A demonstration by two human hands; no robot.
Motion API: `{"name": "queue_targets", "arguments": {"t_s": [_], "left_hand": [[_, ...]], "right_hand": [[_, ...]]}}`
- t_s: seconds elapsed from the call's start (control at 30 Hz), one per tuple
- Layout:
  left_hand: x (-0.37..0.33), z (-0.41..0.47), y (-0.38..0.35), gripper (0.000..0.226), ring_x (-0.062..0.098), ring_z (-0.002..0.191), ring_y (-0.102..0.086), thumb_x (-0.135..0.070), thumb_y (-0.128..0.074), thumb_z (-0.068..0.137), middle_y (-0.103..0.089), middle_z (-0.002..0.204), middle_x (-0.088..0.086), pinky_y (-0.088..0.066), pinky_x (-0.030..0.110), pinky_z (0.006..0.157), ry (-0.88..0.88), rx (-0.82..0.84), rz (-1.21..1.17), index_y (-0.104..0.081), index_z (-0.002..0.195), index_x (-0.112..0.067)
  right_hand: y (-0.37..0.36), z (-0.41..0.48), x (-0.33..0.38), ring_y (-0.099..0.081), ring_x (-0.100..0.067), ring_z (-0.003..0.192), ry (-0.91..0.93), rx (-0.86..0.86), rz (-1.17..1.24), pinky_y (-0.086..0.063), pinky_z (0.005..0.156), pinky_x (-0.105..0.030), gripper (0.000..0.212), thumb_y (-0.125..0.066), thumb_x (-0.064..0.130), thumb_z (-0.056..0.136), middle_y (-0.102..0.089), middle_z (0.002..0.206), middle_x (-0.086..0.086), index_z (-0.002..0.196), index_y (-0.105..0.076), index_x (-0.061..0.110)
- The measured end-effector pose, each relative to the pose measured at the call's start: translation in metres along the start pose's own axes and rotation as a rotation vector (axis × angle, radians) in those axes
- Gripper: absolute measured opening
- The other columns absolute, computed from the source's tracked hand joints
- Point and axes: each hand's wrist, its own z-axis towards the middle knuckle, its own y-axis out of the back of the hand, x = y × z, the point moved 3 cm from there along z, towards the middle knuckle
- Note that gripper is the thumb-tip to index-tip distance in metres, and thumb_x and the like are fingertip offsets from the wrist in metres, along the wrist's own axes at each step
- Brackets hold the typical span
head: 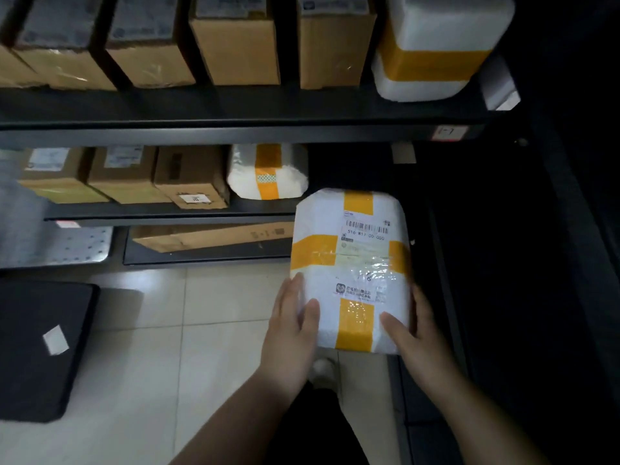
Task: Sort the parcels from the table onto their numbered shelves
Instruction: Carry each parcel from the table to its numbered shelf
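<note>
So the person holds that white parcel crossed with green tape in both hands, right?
Not quite: the tape is yellow-orange, not green, as the head view shows. The left hand and right hand do hold the white rectangular parcel.

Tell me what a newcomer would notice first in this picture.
The white parcel crossed with yellow tape, held at its near corners by the left hand and right hand, stands out at centre right against the dark. Next comes the white foam box with a yellow band at the upper shelf's right end, beside a row of cardboard boxes.
</note>
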Motion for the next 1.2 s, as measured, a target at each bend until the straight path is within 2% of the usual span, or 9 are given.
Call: {"name": "queue_targets", "arguments": {"t_s": [0.1,0.2,0.33,0.43,0.63,0.8,0.93,1.07,1.2], "left_hand": [[-0.003,0.044,-0.016,0.06,-0.002,0.141,-0.013,-0.051,-0.034,0.096,-0.016,0.159,-0.009,-0.012,0.012,0.112,-0.059,0.002,0.058,-0.019,0.151,-0.031],[-0.005,0.102,-0.034,0.057,-0.013,0.13,-0.006,-0.043,-0.034,0.101,-0.003,0.16,-0.014,-0.002,-0.012,0.087,-0.12,0.043,0.082,-0.009,0.152,-0.036],[-0.003,0.163,-0.054,0.054,-0.011,0.115,-0.024,-0.042,-0.04,0.099,-0.007,0.155,-0.014,-0.018,-0.005,0.089,-0.177,0.023,0.081,-0.011,0.143,-0.054],[0.001,0.201,-0.069,0.055,-0.003,0.115,-0.027,-0.046,-0.039,0.097,-0.011,0.153,-0.007,-0.021,-0.013,0.071,-0.19,0.006,0.081,-0.009,0.142,-0.054],[-0.008,0.256,-0.084,0.057,0.018,0.134,-0.033,-0.05,-0.037,0.096,-0.008,0.156,-0.005,-0.033,0.015,0.09,-0.268,0.004,0.129,-0.004,0.142,-0.053],[-0.031,0.27,-0.084,0.067,0.017,0.147,-0.005,-0.053,-0.019,0.095,0.002,0.162,0.002,-0.015,0.023,0.113,-0.421,-0.03,0.363,-0.001,0.153,-0.025],[-0.034,0.231,-0.086,0.06,0.02,0.148,-0.005,-0.043,-0.021,0.101,-0.007,0.159,0.004,-0.009,0.037,0.12,-0.731,-0.12,0.714,-0.01,0.151,-0.011],[-0.02,0.222,-0.1,0.054,0.026,0.143,-0.028,-0.033,-0.035,0.099,-0.033,0.153,0.013,-0.023,0.042,0.114,-0.829,-0.107,0.913,-0.037,0.145,-0.004],[-0.025,0.245,-0.101,0.061,0.016,0.148,-0.001,-0.034,-0.022,0.098,-0.005,0.161,0.005,-0.004,0.036,0.119,-0.636,-0.045,1.006,-0.003,0.152,-0.013]], "right_hand": [[-0.004,0.053,0.002,-0.053,-0.015,0.117,0.045,-0.072,0.018,-0.045,0.095,-0.035,0.069,-0.062,0.014,0.09,-0.05,0.137,0.004,0.147,-0.027,0.03],[-0.007,0.114,0.004,-0.053,-0.016,0.12,0.12,-0.11,0.013,-0.045,0.097,-0.039,0.072,-0.067,0.027,0.087,-0.05,0.139,0.004,0.147,-0.027,0.032],[-0.008,0.188,-0.002,-0.051,-0.016,0.121,0.173,-0.107,-0.019,-0.043,0.101,-0.042,0.079,-0.062,0.047,0.079,-0.048,0.139,0.005,0.148,-0.025,0.035],[-0.006,0.233,-0.007,-0.051,-0.015,0.121,0.2,-0.047,-0.054,-0.044,0.098,-0.038,0.079,-0.058,0.058,0.077,-0.048,0.139,0.007,0.146,-0.026,0.039],[0.006,0.296,0.005,-0.047,-0.008,0.116,0.231,0.002,-0.06,-0.039,0.068,-0.005,0.066,-0.049,0.038,0.095,-0.042,0.139,0.009,0.151,-0.015,0.031],[0.009,0.306,0.028,-0.032,-0.022,0.138,0.286,-0.092,-0.228,-0.034,0.108,-0.046,0.076,-0.033,0.069,0.085,-0.017,0.158,0.005,0.149,0.001,0.045],[-0.013,0.252,0.027,0.003,-0.01,0.144,0.596,-0.214,-0.78,-0.006,0.118,-0.032,0.068,-0.019,0.055,0.094,0.008,0.157,0.005,0.15,0.008,0.027],[-0.02,0.259,0.005,-0.006,-0.015,0.143,0.715,-0.155,-1.08,-0.006,0.117,-0.036,0.064,-0.027,0.039,0.096,-0.015,0.155,-0.012,0.147,-0.019,0.002],[-0.022,0.284,0.029,0.012,-0.008,0.139,0.683,-0.079,-1.144,0.007,0.116,-0.03,0.063,-0.027,0.036,0.098,0.0,0.157,-0.005,0.15,-0.008,0.006]]}}
